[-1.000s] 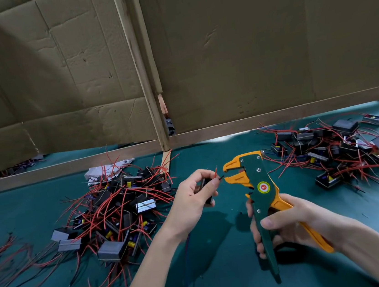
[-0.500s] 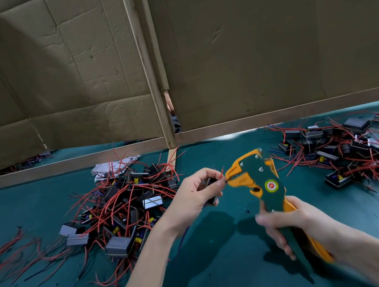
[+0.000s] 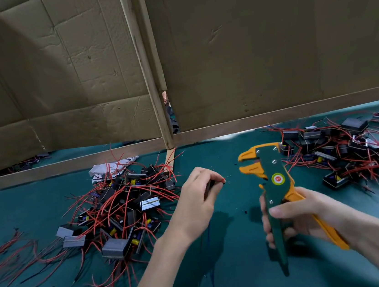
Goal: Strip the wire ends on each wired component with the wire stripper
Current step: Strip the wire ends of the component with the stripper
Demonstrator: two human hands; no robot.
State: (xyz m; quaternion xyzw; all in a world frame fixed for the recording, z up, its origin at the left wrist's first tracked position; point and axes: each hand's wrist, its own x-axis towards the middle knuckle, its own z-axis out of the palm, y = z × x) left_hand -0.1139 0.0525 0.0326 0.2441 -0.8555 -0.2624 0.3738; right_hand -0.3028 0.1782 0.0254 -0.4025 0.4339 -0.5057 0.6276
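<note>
My left hand (image 3: 196, 197) pinches a small black wired component (image 3: 209, 186); a short red wire end (image 3: 223, 180) pokes out past the fingertips. Most of that component is hidden inside the fingers. My right hand (image 3: 304, 215) grips the handles of a green and orange wire stripper (image 3: 272, 182), held upright. Its orange jaws (image 3: 249, 162) are parted and face left, a short gap away from the wire end. A thin dark wire hangs below my left wrist.
A pile of black components with red wires (image 3: 122, 208) lies left of my left hand. A second pile (image 3: 342, 148) lies at the right rear. Loose red wires (image 3: 4, 254) trail at the far left. Cardboard panels (image 3: 244, 53) wall off the back of the green mat (image 3: 242, 268).
The stripper's jaws were against the wire end half a second ago. Now the stripper has pulled away to the right and the jaws stand apart from the wire.
</note>
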